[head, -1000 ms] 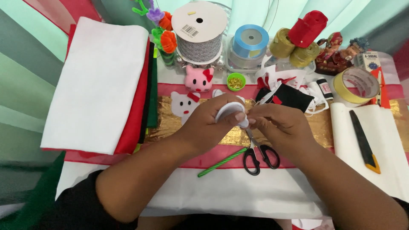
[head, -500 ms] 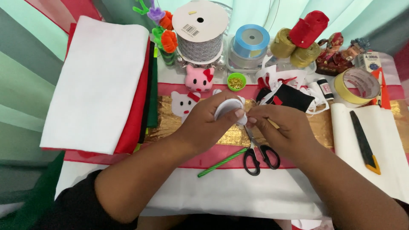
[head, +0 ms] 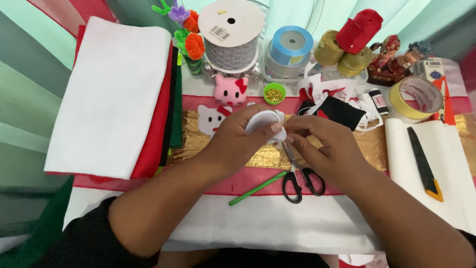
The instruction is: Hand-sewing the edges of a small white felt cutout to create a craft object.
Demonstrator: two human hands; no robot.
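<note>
I'm gripping a small white felt piece (head: 264, 124) at frame centre with my left hand (head: 243, 141); my right hand (head: 325, 144) is pinching its edge, black-handled scissors (head: 301, 178) lying just below.

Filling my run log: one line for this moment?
left hand: holds white felt piece | right hand: pinches its edge | scissors: on table

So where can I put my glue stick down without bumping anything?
Free patches: the white cloth below the scissors and green stick, between the arms, and the white sheet right of the utility knife. The back row around the ribbon spools is crowded.
</note>
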